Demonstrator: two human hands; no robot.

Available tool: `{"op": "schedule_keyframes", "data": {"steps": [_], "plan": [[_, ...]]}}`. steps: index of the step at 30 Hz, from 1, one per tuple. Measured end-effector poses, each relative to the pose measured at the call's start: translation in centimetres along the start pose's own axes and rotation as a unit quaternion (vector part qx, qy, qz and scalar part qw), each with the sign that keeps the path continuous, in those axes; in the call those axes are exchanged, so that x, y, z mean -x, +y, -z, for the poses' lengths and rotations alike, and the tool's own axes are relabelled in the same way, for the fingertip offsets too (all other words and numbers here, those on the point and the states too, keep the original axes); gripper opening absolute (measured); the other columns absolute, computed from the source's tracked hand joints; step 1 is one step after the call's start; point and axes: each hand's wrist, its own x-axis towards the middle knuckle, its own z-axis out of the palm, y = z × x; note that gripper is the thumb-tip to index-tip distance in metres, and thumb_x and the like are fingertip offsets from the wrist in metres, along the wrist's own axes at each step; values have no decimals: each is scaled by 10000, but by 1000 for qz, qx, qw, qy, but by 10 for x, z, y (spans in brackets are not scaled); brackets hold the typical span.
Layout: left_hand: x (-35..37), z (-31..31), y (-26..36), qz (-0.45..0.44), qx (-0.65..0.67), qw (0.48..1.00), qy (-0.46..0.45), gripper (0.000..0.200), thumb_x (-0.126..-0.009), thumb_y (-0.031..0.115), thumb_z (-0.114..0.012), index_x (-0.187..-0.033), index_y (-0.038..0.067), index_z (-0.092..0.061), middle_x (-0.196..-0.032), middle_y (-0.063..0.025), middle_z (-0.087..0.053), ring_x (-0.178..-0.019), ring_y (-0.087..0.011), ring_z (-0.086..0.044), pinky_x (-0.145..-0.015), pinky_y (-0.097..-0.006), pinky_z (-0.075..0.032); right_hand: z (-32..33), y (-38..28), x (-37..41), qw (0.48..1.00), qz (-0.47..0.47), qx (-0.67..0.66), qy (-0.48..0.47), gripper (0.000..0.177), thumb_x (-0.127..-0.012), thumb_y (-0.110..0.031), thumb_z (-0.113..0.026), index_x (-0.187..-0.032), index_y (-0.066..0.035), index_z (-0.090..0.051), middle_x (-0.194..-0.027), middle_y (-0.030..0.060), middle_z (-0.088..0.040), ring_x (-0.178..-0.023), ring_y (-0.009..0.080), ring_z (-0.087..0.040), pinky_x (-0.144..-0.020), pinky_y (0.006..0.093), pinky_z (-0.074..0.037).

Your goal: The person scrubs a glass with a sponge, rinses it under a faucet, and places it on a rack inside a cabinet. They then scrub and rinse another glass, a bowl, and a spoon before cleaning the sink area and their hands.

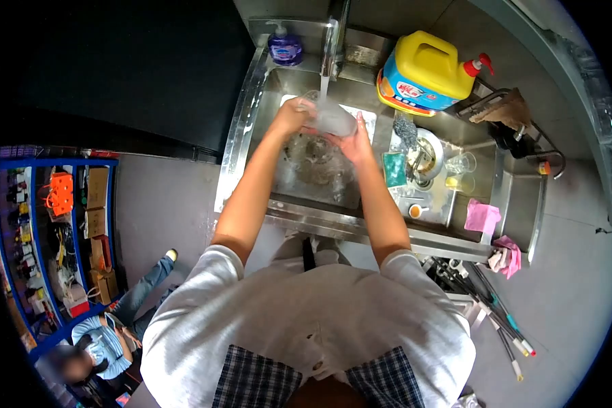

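Note:
Under the stream from the faucet [329, 51], a clear, rounded container [336, 119] is held over the left basin [299, 180] of a steel sink. My left hand [295, 117] grips its left side with curled fingers, close to the falling water. On the other side, my right hand [354, 141] supports the container from below and the right, thumb up along its wall. A pale flat tray [368, 115] shows partly behind my hands in the basin.
A yellow detergent jug [425, 71] and purple soap bottle [285, 49] stand at the back. The right basin holds a green sponge [394, 169], stacked dishes [436, 146], clear cups [462, 162] and a pink cloth [481, 217]. A person [102, 347] sits lower left, near blue shelves [41, 238].

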Motion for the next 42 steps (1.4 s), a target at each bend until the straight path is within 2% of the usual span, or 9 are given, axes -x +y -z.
{"op": "schedule_keyframes", "data": {"steps": [4,7,11,14,21,28,31,35,42], "plan": [[9,-25,9,-134,-280,946,92,366,-807,32,-624,-1158,59,-522,-1103,-72,-586,-1006,-220,-565,-793,-359,-528,13,26,-37,990,-90,-42,96,585,-894,-526,-428,-1234,-51,-467,-1134,145,-576,-958,328,-598,-770,414,-532],[18,-38,8,-235,-69,969,8,536,-731,44,-718,-1218,82,-497,-1161,-82,-552,-1082,-207,-527,-882,-324,-460,-2,42,-20,980,-111,-119,115,523,-889,-501,-451,-1164,-61,-508,-995,108,-609,-852,275,-612,-678,356,-538],[-32,-27,-38,-444,-358,820,50,710,-568,145,-834,-1181,41,-490,-1141,-174,-541,-1069,-324,-534,-893,-373,-444,30,55,-54,995,-52,8,-90,378,-884,-422,-501,-1128,-137,-548,-1001,49,-604,-901,214,-593,-668,344,-537],[24,-29,-6,-246,-276,917,150,696,-530,131,-847,-1143,73,-524,-1118,-142,-545,-1045,-294,-537,-867,-362,-461,54,91,-69,972,-86,7,-218,373,-879,-456,-502,-1112,-170,-558,-1045,32,-596,-978,189,-558,-716,358,-531],[-20,-31,-10,-165,-426,879,133,706,-634,348,-768,-1181,36,-451,-1122,-180,-526,-1063,-355,-509,-925,-372,-417,32,37,-38,959,-189,-101,186,409,-878,-442,-509,-1140,-128,-532,-1099,106,-571,-1015,263,-558,-756,423,-541],[-51,5,-76,86,209,974,-17,554,-765,482,-564,-1166,104,-503,-1093,-114,-572,-958,-325,-559,-730,-543,-461,-29,-17,-10,953,28,223,202,403,-811,-280,-669,-1145,-88,-551,-1039,79,-570,-983,242,-574,-753,405,-531],[-44,-5,-88,102,425,896,-74,483,-813,486,-452,-1125,129,-543,-1107,-96,-573,-929,-307,-569,-725,-517,-471,-59,-25,-16,736,397,544,73,426,-727,-159,-743,-1101,-41,-575,-953,107,-596,-872,242,-605,-729,333,-503],[-19,-47,-107,-89,409,906,-63,454,-881,455,-436,-1184,130,-525,-1172,-80,-558,-1081,-299,-538,-862,-473,-455,-102,-28,-2,718,414,559,-29,362,-670,-98,-763,-1002,-37,-630,-912,127,-589,-834,257,-599,-735,307,-475],[-5,-61,-94,-11,626,766,-146,570,-835,525,-552,-1228,114,-496,-1226,-68,-526,-1144,-302,-497,-952,-494,-395,-107,-11,-25,691,439,575,10,155,-763,-146,-604,-840,-35,-677,-820,168,-616,-760,344,-598,-691,377,-480]]}}
